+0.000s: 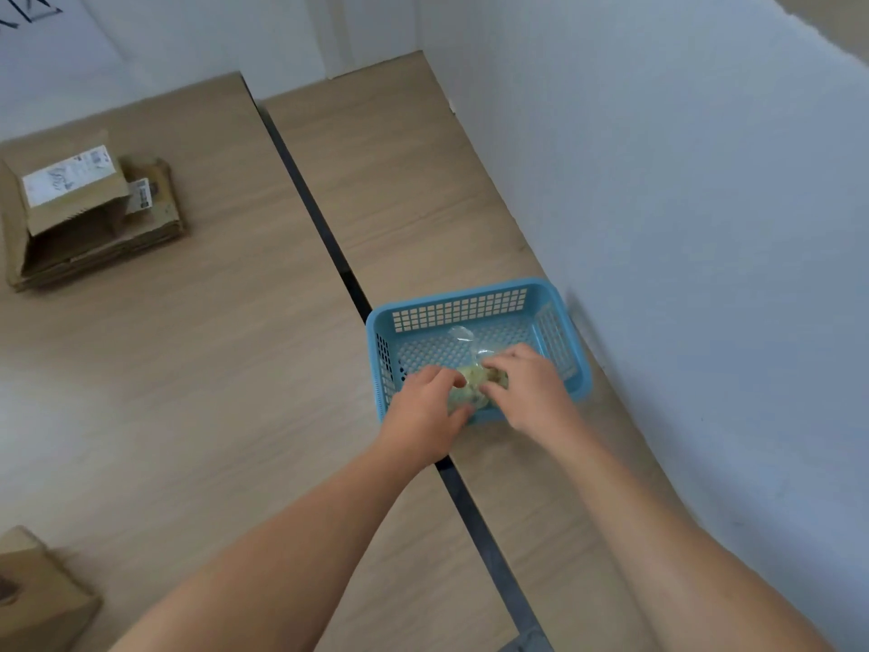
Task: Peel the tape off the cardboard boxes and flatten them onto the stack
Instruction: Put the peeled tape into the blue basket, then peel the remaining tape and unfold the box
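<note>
Gripping tape wad (474, 382) in blue basket (470, 294): left hand (425, 407), right hand (531, 388) fingers (493, 363) curled

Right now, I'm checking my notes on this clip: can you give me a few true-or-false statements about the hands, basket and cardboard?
1. The left hand and right hand both hold a wad of tape at the blue basket. True.
2. The basket sits on the cardboard stack. False: it sits on the table, far from the stack.
3. The stack lies right of the basket. False: far left.
4. A cardboard box shows at the near left corner. True.
</note>
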